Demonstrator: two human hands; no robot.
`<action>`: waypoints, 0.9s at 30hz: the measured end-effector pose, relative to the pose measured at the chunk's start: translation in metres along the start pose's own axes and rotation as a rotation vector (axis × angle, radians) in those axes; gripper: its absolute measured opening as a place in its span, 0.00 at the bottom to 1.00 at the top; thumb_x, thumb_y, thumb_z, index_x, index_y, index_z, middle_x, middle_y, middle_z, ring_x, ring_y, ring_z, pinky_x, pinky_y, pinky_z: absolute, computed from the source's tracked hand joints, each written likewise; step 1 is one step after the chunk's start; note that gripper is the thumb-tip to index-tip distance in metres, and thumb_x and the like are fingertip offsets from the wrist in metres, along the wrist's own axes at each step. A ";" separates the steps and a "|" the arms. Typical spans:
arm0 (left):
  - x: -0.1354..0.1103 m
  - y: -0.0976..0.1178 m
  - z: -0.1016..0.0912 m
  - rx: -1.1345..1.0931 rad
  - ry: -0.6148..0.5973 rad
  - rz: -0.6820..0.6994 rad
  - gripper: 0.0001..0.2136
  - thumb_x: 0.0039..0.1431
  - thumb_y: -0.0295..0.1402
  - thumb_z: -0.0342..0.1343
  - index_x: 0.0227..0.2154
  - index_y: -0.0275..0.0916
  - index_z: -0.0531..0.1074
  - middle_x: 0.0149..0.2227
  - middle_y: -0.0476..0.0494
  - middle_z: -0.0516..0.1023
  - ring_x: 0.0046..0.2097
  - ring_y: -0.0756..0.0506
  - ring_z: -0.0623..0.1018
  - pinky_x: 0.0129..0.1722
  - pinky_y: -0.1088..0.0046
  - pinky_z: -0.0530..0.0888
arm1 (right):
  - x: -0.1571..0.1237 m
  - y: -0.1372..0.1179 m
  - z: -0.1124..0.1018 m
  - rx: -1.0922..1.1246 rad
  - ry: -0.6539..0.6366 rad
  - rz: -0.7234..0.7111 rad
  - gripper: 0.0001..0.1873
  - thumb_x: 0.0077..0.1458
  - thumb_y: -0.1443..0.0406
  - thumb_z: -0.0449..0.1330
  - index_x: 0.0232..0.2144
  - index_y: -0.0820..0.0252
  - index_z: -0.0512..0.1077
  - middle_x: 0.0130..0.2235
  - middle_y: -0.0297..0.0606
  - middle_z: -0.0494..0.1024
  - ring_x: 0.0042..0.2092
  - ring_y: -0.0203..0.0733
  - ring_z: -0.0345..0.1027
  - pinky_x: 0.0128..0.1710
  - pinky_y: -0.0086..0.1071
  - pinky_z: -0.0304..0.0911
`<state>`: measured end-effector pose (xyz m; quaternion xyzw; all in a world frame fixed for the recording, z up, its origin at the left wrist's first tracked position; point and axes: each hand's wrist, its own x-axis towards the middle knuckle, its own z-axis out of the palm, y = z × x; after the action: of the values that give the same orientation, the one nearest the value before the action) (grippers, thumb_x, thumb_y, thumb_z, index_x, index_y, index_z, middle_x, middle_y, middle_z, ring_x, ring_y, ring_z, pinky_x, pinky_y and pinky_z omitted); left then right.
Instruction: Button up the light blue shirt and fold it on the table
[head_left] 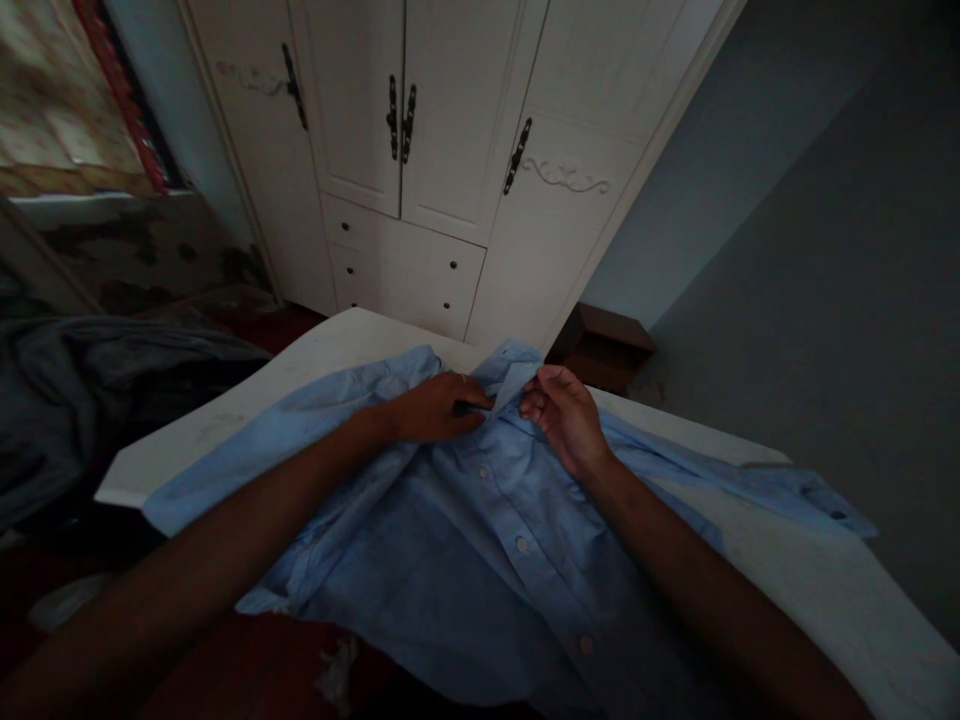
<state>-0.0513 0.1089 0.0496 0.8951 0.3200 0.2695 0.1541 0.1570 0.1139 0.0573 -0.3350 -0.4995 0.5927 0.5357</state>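
Observation:
A light blue button-up shirt (465, 540) lies spread over a white table, its lower part hanging past the near edge. Pale buttons run down its front placket. At the collar, my left hand (442, 408) is closed on the shirt's cloth, thumb and fingers pinching beside the collar opening. My right hand (562, 410) pinches the other side of the collar, fingers curled around its edge. One sleeve stretches out to the right and the other to the left, partly beneath my left forearm.
The white table (810, 570) extends to both sides under the shirt. Behind it stands a white wardrobe (450, 120) with dark handles. Dark grey cloth (45, 400) is heaped at the left. A brown wooden box-like unit (607, 345) sits beyond the table at the right.

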 end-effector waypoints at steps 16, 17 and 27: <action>0.002 -0.004 0.007 -0.111 0.118 -0.056 0.10 0.58 0.35 0.54 0.29 0.36 0.77 0.29 0.44 0.78 0.33 0.49 0.76 0.35 0.74 0.68 | -0.022 0.011 0.010 -0.932 -0.161 -0.311 0.06 0.51 0.61 0.64 0.26 0.56 0.74 0.26 0.33 0.76 0.27 0.36 0.66 0.30 0.31 0.60; 0.002 -0.003 0.008 -0.125 0.127 -0.054 0.10 0.58 0.36 0.54 0.29 0.36 0.78 0.29 0.44 0.78 0.33 0.49 0.76 0.36 0.74 0.68 | -0.023 0.012 0.010 -0.960 -0.143 -0.332 0.06 0.51 0.60 0.64 0.27 0.55 0.74 0.26 0.33 0.76 0.27 0.37 0.66 0.30 0.32 0.60; 0.002 -0.005 0.010 -0.174 0.120 -0.104 0.11 0.58 0.38 0.55 0.30 0.36 0.78 0.28 0.46 0.77 0.31 0.50 0.75 0.33 0.76 0.68 | -0.023 0.012 0.009 -1.022 -0.074 -0.465 0.01 0.50 0.66 0.62 0.28 0.54 0.73 0.29 0.34 0.76 0.29 0.39 0.66 0.34 0.33 0.60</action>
<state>-0.0463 0.1132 0.0397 0.8427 0.3501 0.3410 0.2256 0.1499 0.0906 0.0447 -0.4120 -0.8023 0.1528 0.4041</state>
